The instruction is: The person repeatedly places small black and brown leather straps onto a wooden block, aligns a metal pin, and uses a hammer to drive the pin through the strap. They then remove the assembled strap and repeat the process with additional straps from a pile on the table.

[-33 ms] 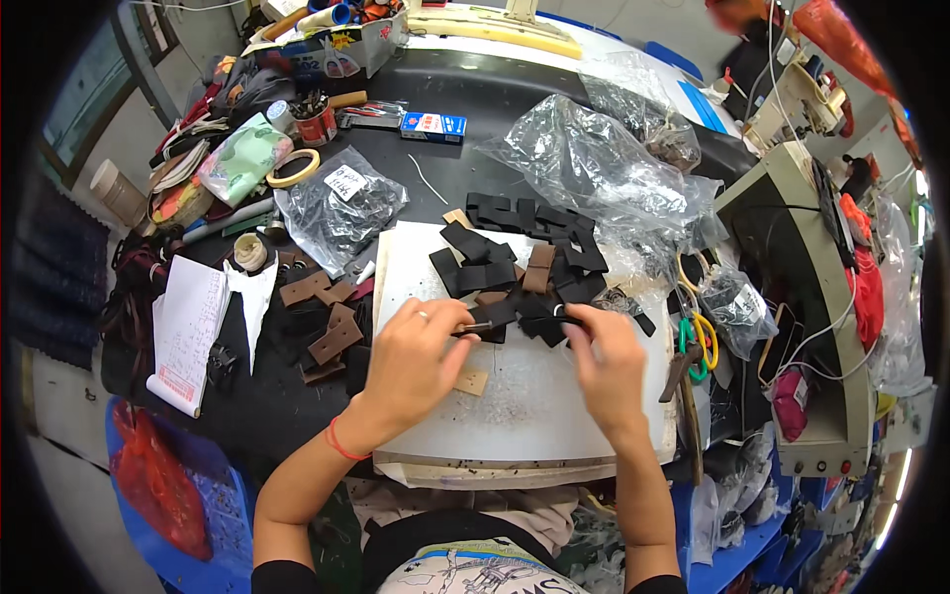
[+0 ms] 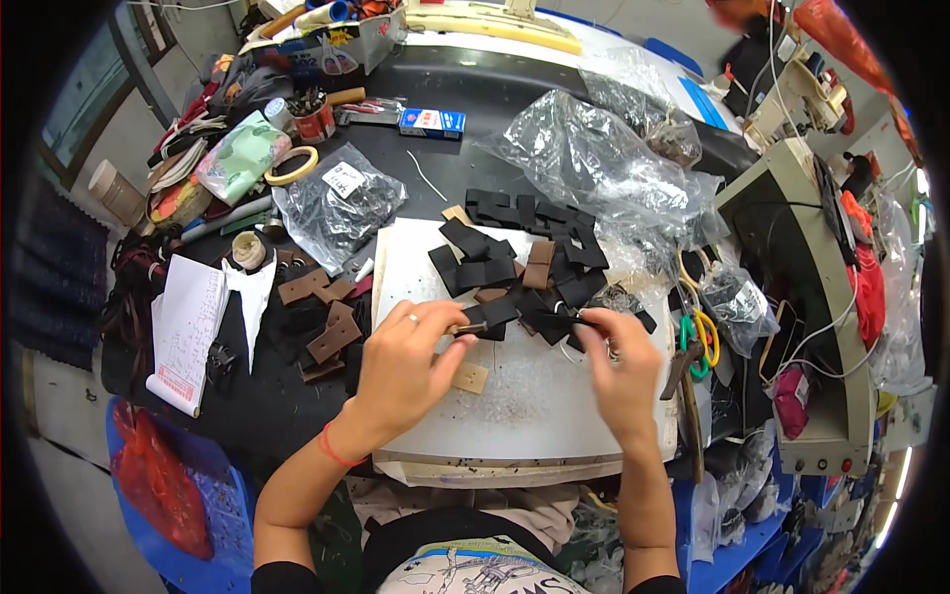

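Over a white board (image 2: 554, 426), my left hand (image 2: 411, 356) pinches a narrow dark brown piece (image 2: 473, 329) that looks like a leather tab seen edge-on. My right hand (image 2: 621, 368) is closed at the fingertips on the end of a black webbing strap (image 2: 556, 319). Between and beyond my hands lies a pile of folded black webbing pieces (image 2: 485, 272), with a brown leather tab (image 2: 538, 264) among them. A tan punched tab (image 2: 470, 377) rests on the board by my left thumb. Whether the strap joins the brown piece, I cannot tell.
More brown tabs (image 2: 334, 339) lie left of the board, near a notepad (image 2: 183, 322). Clear plastic bags (image 2: 594, 158) spread behind the pile. Scissors with yellow and green handles (image 2: 705, 342) lie at the right, and a tape roll (image 2: 292, 166) at the left.
My right hand has shifted a little to the right, drawing the black strap end with it. My left hand has moved slightly left and stays pinched on the brown piece.
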{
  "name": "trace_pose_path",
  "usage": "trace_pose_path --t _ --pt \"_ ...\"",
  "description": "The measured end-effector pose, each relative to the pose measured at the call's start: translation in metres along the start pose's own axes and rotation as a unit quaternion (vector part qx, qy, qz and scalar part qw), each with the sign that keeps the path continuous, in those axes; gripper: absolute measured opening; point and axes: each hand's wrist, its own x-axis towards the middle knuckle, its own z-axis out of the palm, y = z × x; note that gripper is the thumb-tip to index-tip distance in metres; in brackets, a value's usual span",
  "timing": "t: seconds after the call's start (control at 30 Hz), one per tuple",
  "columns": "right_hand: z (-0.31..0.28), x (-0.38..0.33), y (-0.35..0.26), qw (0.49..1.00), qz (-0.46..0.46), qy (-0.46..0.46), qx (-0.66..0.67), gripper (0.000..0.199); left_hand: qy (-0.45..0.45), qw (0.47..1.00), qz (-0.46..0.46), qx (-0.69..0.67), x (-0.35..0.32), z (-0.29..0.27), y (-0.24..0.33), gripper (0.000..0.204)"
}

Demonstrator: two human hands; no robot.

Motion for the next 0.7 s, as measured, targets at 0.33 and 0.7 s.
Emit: trace_pose_path --t 0.33,0.7 --pt "-0.02 -0.058 -0.02 0.894 0.291 -0.179 0.289 0.014 -0.087 0.994 -0.004 -0.062 -0.078 0.001 0.03 0.064" --pt "0.005 -0.062 -0.028 0.935 0.203 -0.21 0.2 0.012 -0.071 0.995 0.019 -0.067 -0.082 0.002 0.028 0.044"
